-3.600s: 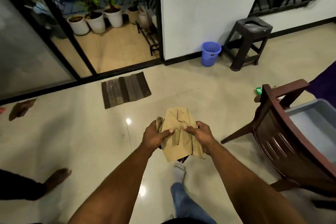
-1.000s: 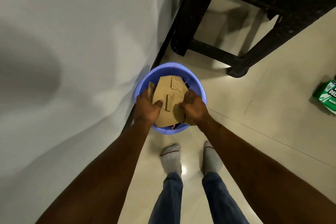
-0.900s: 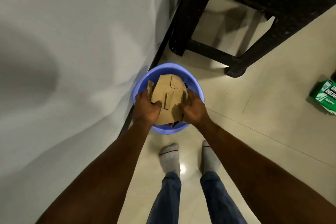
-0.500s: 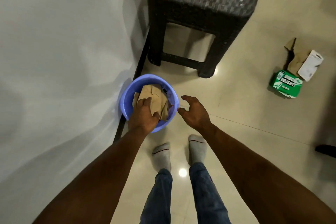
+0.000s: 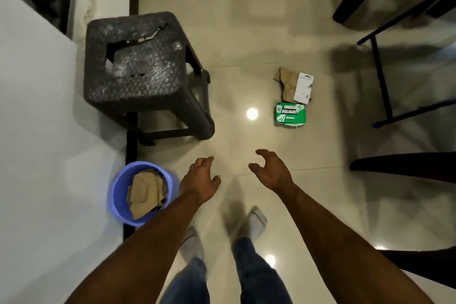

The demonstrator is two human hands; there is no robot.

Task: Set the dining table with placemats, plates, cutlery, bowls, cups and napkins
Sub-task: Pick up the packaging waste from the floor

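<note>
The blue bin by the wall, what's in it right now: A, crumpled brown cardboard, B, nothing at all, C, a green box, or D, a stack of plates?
A: crumpled brown cardboard fills the blue bin, while both hands, left hand and right hand, hold nothing.

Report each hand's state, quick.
Left hand: open, holding nothing.
Right hand: open, fingers loosely curled, holding nothing.
</note>
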